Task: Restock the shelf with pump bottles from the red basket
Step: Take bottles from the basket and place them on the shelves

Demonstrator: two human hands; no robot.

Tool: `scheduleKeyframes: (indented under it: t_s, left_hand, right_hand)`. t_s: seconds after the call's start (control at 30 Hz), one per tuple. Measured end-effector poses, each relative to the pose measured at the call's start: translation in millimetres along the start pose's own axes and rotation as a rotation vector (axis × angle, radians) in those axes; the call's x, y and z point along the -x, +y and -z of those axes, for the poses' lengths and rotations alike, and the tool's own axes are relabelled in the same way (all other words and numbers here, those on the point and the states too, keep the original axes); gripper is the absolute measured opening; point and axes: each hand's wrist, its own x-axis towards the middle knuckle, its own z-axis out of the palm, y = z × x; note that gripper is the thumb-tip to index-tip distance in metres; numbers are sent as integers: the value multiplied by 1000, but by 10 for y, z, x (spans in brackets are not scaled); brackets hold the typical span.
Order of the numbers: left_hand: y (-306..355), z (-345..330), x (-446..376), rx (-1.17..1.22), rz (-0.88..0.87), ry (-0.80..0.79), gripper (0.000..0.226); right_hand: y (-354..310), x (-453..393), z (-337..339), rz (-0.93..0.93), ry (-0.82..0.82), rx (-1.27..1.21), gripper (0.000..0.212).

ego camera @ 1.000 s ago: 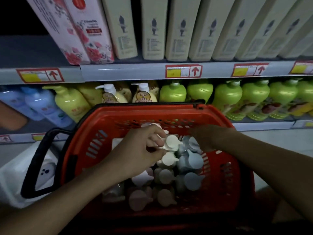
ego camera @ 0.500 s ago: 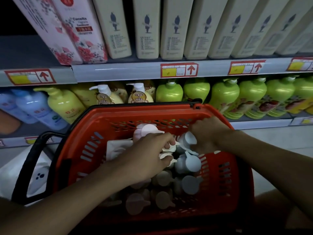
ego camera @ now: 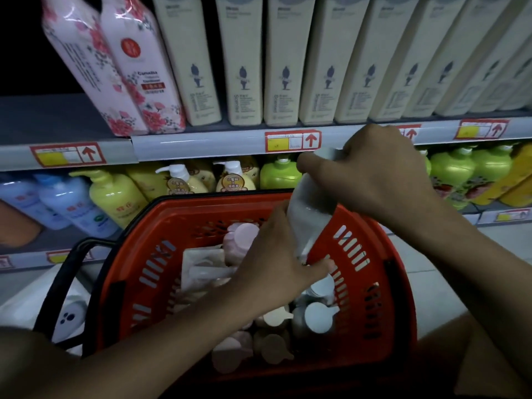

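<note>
A red basket [ego camera: 161, 254] sits in front of me below the shelf, holding several pump bottles with pink, cream and pale blue pump heads [ego camera: 316, 316]. My right hand [ego camera: 374, 177] grips the pump top of a pale grey-white pump bottle [ego camera: 309, 214], lifted partly out of the basket's far right side. My left hand [ego camera: 273, 254] is against the lower part of that same bottle, fingers reaching to its base. The bottle's lower end is hidden behind my left hand.
The lower shelf holds blue [ego camera: 69, 203], yellow [ego camera: 115, 197] and green pump bottles [ego camera: 460, 171]. The upper shelf [ego camera: 201, 145] carries tall cream boxes [ego camera: 241, 61] and pink floral bottles [ego camera: 138, 70]. The basket has a black handle [ego camera: 60, 283]; a white bag [ego camera: 34, 306] lies at left.
My right hand closed on a pale bottle's pump and raised it out of the basket toward the shelf. My left hand moved right onto the bottle's lower part.
</note>
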Motion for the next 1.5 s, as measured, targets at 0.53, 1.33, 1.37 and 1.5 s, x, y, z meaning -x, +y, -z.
scheduleKeyframes:
  t_s: [0.53, 1.33, 1.37, 1.5]
  left_hand:
    - [-12, 1121, -160, 787, 259, 30, 41]
    - [1214, 2298, 458, 243, -176, 319, 60]
    - [1244, 2333, 443, 228, -180, 336, 59]
    - [1402, 2527, 295, 153, -201, 380, 58]
  right_hand:
    - [69, 130, -190, -108, -849, -778, 34]
    - [-1143, 65, 920, 163, -230, -1024, 49]
    - [-1176, 48, 911, 169, -209, -1027, 47]
    - [-1343, -140, 922, 179, -161, -1031, 33]
